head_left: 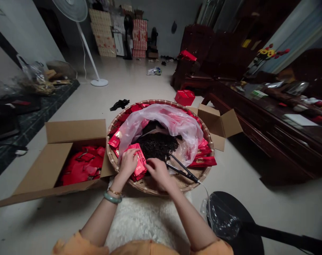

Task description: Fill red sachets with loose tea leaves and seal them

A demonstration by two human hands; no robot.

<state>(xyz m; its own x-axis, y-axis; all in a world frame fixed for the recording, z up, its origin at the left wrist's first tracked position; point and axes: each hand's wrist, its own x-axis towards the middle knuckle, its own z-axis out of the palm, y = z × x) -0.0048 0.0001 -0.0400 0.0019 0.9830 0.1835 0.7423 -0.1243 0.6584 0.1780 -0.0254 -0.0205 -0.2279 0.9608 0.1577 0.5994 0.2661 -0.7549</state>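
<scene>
My left hand (129, 162) lies over a small stack of red foil packets (140, 169) at the near left of a round woven bamboo basket (147, 189), its fingers bent around the upper packet. At the right edge of that packet is my right hand (158, 171), fingers curled in; whatever may be between them is hidden. Beyond both hands, dark dried leaves (161, 143) sit in an opened clear plastic bag (163, 113). A black hair straightener (188, 174) with its jaws apart and a cord attached rests on the basket's right front, close to my right hand.
Left of the basket, an open cardboard box (41, 170) holds many red packets (83, 164). Another open carton (216, 122) and a red box (184, 97) stand behind right. A black round base (237, 219) with a pole lies near right. A white fan (99, 82) stands farther back.
</scene>
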